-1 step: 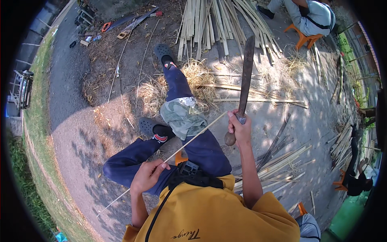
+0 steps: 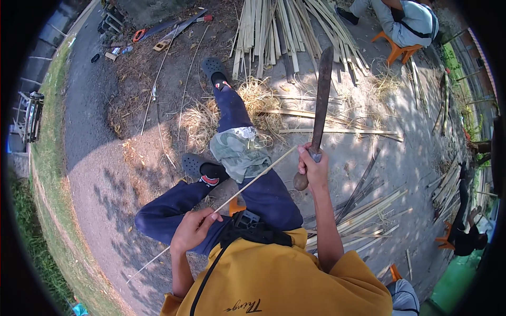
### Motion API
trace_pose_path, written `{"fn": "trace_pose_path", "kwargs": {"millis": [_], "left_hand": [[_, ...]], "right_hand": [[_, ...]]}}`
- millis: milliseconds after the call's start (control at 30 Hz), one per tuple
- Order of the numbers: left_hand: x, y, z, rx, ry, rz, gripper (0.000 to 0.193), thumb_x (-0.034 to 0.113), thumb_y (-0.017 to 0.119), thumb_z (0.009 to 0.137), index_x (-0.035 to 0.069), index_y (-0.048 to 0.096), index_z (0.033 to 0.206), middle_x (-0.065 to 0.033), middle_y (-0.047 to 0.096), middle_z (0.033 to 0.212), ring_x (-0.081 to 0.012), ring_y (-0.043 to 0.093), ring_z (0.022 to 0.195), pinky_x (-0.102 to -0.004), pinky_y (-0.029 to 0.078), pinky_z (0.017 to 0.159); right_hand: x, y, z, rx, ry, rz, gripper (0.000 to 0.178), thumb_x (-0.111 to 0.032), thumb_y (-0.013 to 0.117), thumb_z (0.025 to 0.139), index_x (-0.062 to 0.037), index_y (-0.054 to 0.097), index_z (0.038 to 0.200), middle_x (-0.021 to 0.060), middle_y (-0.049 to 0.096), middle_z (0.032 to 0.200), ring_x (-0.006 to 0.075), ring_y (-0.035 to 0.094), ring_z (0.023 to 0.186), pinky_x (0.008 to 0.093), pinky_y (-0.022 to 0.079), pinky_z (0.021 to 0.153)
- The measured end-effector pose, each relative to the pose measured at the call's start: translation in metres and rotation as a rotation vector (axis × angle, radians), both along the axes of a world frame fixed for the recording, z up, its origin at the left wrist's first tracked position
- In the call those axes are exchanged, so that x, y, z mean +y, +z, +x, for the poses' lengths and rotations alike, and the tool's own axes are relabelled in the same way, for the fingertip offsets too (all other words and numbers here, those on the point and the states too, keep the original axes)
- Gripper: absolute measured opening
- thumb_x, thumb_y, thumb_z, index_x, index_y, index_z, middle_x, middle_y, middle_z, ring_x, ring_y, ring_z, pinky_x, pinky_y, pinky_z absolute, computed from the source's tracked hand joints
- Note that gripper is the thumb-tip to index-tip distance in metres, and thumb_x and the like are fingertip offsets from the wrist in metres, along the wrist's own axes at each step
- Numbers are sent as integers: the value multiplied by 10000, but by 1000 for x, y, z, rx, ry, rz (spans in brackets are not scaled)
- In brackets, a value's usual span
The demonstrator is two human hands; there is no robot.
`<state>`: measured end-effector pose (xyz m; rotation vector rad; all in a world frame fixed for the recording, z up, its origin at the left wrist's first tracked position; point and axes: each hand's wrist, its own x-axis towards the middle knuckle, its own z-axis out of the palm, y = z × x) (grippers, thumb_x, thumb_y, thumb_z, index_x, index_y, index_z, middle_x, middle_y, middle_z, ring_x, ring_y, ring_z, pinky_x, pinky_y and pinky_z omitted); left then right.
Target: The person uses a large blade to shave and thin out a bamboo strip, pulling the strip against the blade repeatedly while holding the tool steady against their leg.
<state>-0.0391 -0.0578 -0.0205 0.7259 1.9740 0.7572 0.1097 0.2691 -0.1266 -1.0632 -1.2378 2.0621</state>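
Note:
My left hand (image 2: 196, 229) is closed on a thin pale bamboo strip (image 2: 247, 185). The strip slants across my lap, its far end close to my right hand and its other end down at the lower left. My right hand (image 2: 315, 171) is wrapped round the handle of a machete (image 2: 322, 100) whose long dark blade points up and away, with a rounded knob showing below the fist. Whether the right fingers also touch the strip's tip, I cannot tell. A camouflage cloth (image 2: 237, 158) covers my right knee, beneath the strip.
Split bamboo strips (image 2: 274, 37) lie spread at the far side, with another pile (image 2: 358, 221) to my right. Curly shavings (image 2: 261, 102) surround my far foot. Handsaws (image 2: 176, 32) rest at the far left. A person sits on an orange stool (image 2: 395, 48) at the far right.

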Motion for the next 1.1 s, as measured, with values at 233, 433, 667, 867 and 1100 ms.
{"fn": "trace_pose_path", "kwargs": {"millis": [233,433,667,867,1100], "left_hand": [[2,3,0,5,-4,28,235,186,602,1084,16,749,1015,-175,654,738,-316,646,660,-385,510,671],[5,3,4,-6,-34,83,213,159,602,1073,10,735,998,-197,695,798,-396,714,797,-401,531,710],[-18,1,-1,-23,-42,1,204,149,609,1070,12,727,975,-156,621,687,-320,605,609,-390,462,613],[-53,-9,-6,-22,154,-20,226,167,611,1083,20,752,986,-51,423,582,-105,383,554,-335,333,526],[-46,-20,-5,6,237,22,204,145,622,1069,7,763,1017,-41,451,609,-95,375,583,-322,334,541]], "right_hand": [[1,-4,3,48,-2,-34,180,-96,762,977,-52,589,1001,-3,556,666,71,473,499,254,364,469],[4,-8,8,57,-56,-88,171,-103,758,973,-71,595,1011,-7,523,664,75,469,514,257,371,484],[18,-16,11,-12,-126,27,167,-64,753,959,-55,591,996,-9,522,668,71,468,516,255,364,480],[74,-83,26,-274,-87,104,209,-181,778,946,-23,672,1032,31,606,649,145,575,525,300,444,512],[49,-222,95,-1057,151,780,600,-305,798,856,-86,634,1390,233,773,1028,446,740,981,510,571,874]]}}
